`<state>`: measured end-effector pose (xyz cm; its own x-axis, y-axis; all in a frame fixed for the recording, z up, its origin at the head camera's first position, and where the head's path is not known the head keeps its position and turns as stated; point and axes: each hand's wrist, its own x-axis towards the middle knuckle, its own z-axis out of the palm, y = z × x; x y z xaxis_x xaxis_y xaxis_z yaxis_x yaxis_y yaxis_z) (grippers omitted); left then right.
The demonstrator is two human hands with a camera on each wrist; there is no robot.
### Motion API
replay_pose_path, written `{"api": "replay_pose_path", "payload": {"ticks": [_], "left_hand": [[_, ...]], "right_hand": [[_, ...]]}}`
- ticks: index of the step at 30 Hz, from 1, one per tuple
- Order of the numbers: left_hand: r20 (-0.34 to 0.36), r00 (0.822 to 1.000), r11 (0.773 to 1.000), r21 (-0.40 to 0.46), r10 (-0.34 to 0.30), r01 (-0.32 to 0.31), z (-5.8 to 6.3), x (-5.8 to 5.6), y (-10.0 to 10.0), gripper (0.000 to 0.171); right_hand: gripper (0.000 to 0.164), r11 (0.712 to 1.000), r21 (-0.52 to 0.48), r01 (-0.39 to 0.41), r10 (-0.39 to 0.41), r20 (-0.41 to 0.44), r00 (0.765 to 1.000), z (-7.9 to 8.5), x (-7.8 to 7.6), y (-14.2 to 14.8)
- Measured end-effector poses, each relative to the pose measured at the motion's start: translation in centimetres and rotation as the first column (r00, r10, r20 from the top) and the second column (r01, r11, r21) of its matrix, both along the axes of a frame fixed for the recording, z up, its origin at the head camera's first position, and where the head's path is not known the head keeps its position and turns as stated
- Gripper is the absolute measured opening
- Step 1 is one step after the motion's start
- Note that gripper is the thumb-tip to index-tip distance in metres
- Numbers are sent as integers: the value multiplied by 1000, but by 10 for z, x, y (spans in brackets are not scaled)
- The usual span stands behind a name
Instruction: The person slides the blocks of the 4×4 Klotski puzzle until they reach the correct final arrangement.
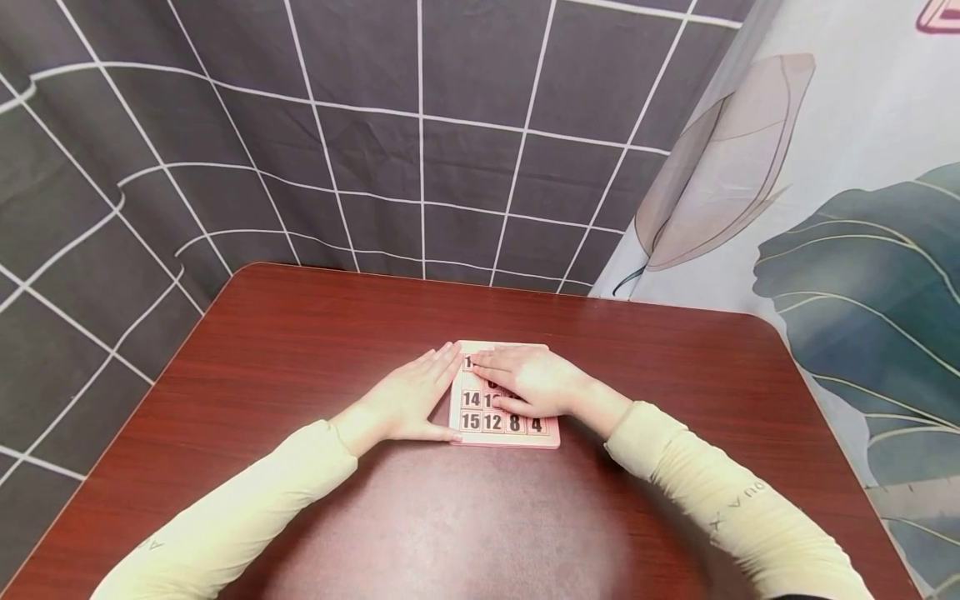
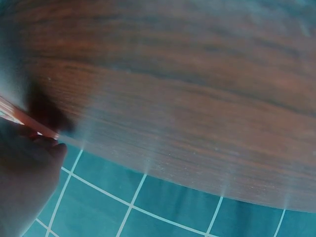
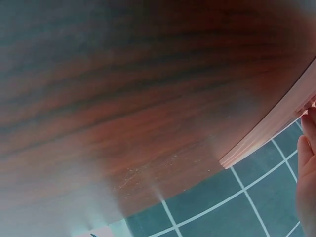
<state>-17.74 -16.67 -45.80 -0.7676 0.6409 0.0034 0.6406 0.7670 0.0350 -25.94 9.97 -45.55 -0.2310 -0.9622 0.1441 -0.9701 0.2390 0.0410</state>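
A flat pinkish-white sliding number puzzle [image 1: 506, 440] lies on the table in the head view. Black numerals such as 14, 15, 12, 8 and 4 show on its tiles. Along its left edge rests my left hand [image 1: 411, 395], fingers extended toward the far corner and thumb at the near corner. My right hand [image 1: 536, 382] lies over the upper and middle tiles, fingers pointing left and touching them, so several tiles are hidden. In the left wrist view the puzzle's side [image 2: 30, 121] shows by the hand; in the right wrist view only part of the hand [image 3: 307, 173] appears.
The reddish-brown wooden table [image 1: 300, 333] has rounded far corners. Behind it hangs a dark grey curtain [image 1: 367, 150] with white grid lines. A white curtain [image 1: 885, 108] with leaf prints hangs at the right.
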Motion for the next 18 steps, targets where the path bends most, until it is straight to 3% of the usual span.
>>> {"api": "replay_pose_path", "payload": {"ticks": [18], "left_hand": [[29,1000,1000,5,7,-7,0,0,-1,113]], "right_hand": [[56,987,-40,-157,154,-70,986,-2,36,9]]}}
